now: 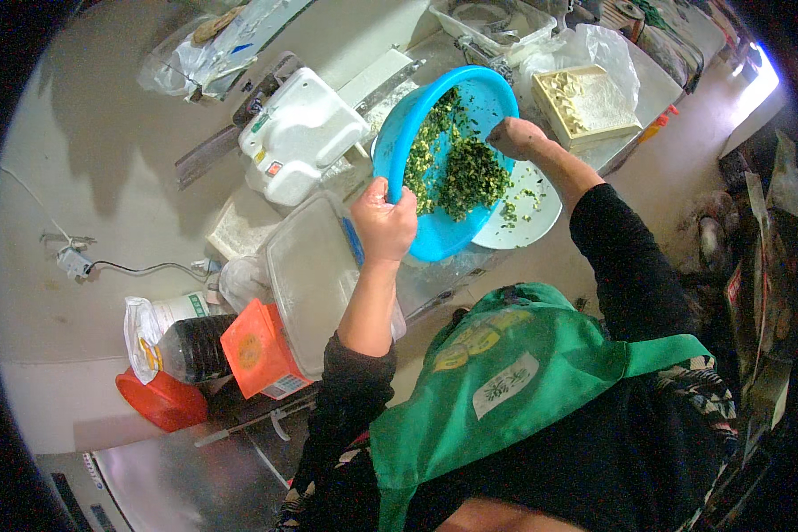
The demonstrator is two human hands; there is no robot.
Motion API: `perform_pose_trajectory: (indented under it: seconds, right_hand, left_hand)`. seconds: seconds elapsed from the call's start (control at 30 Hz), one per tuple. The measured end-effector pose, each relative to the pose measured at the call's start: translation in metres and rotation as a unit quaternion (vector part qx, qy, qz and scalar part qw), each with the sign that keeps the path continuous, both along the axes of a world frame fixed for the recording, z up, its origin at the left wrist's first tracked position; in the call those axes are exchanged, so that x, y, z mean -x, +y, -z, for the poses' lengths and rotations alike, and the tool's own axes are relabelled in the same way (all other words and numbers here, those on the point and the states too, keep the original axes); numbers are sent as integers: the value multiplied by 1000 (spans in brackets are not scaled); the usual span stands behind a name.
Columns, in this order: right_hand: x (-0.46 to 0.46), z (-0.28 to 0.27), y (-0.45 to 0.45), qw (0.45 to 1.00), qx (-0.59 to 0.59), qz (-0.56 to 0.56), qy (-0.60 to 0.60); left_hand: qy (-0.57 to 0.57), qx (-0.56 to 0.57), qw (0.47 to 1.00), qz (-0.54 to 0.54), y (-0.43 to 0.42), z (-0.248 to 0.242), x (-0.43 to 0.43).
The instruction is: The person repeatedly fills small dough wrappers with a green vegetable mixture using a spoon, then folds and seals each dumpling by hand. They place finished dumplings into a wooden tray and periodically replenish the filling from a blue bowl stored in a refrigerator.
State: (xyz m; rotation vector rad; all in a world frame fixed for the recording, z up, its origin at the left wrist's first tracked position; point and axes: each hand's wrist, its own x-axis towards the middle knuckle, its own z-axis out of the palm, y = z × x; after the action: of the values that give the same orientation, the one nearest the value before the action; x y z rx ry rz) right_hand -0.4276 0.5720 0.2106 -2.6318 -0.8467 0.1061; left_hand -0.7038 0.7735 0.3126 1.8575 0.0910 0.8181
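My left hand (384, 219) grips the near left rim of a blue plastic basin (439, 245), which is tilted up on its side. Inside the basin lies chopped green filling (475, 176), with paler yellowish bits towards the left. My right hand (517, 137) is curled at the basin's right edge; whether it holds the rim or some of the filling I cannot tell. Under the basin's right side, a white plate (546, 216) carries scattered green bits.
A wooden box (595, 136) with small pale dough pieces stands at the right of the table. To the left are a white appliance (299, 136), a translucent plastic container (312, 286), an orange box (263, 349), a dark bottle (196, 347) and a red basin (161, 401).
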Motion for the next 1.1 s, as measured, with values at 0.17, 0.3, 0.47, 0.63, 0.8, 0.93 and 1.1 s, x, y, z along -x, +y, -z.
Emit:
perform_pose_trajectory:
  seconds: [0.17,0.3,0.47,0.63,0.8,0.93,1.1]
  right_hand:
    - [13,12,-18,996,-18,-44,76]
    - [19,17,-32,995,1,-36,98]
    - [16,10,-58,991,2,-76,110]
    - [19,3,-79,978,-193,-45,58]
    - [20,32,-69,959,-282,25,-19]
    - [16,64,-53,966,-256,39,18]
    - [14,78,-49,969,-210,-3,128]
  left_hand:
    - [-2,-55,997,-58,-6,-5,-10]
    - [-19,-52,996,-63,-7,0,-23]
    - [-22,-80,994,-69,-3,4,-29]
    - [-27,-48,997,-53,-3,5,-19]
    - [-12,-17,999,-33,-4,-7,-8]
    - [-10,10,1000,-21,-9,-17,-5]
    - [-17,22,999,-33,-16,-14,-8]
